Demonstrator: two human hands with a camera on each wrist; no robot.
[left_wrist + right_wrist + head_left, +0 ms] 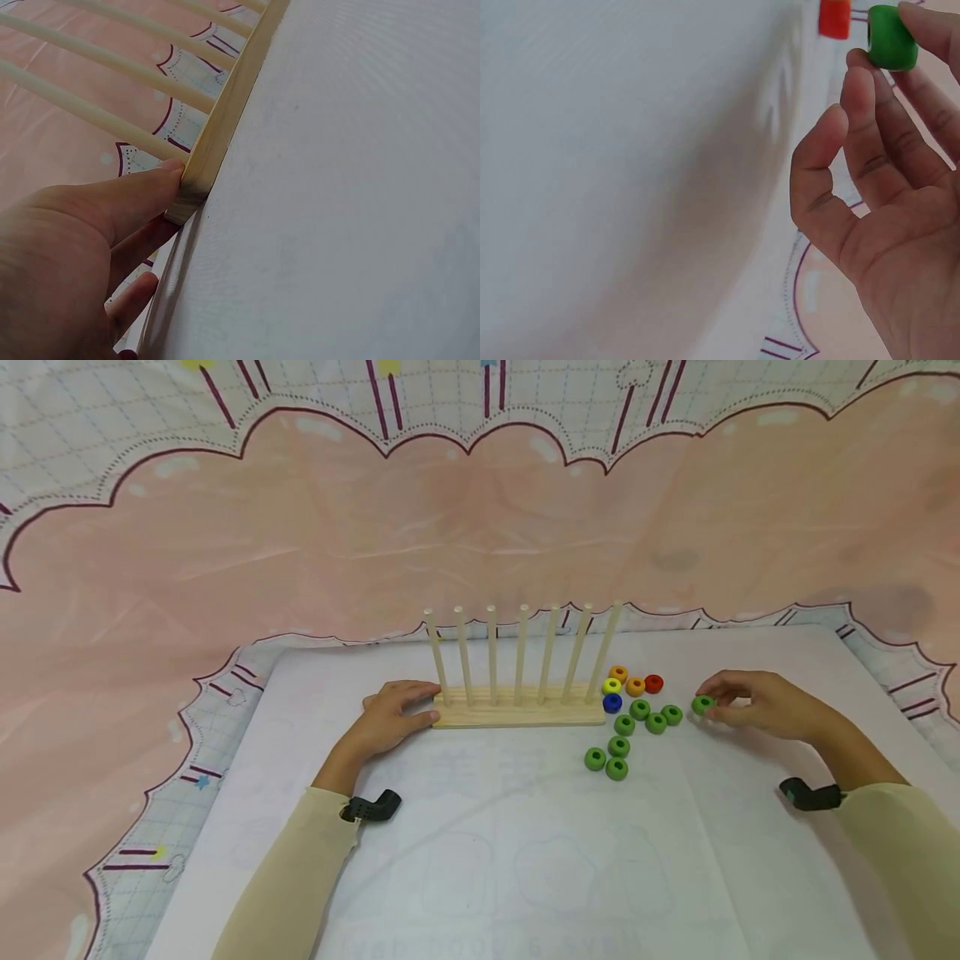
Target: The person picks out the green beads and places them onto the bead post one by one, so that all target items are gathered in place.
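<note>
Pinching a green bead (895, 39), the right hand (765, 703) is to the right of the loose beads (656, 725) on the worktop (525, 860); the left hand (390, 717) grips the wooden peg rack (517, 719) by its left end.

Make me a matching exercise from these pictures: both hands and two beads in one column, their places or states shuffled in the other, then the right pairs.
1. Left hand
2. Right hand
3. Blue bead
4. Red bead

A. Lies just right of an orange bead in the head view
B. Pinches a green bead
C. Holds one end of the wooden rack
D. Lies just below the yellow bead in the head view

Pairs: 1-C, 2-B, 3-D, 4-A
</note>
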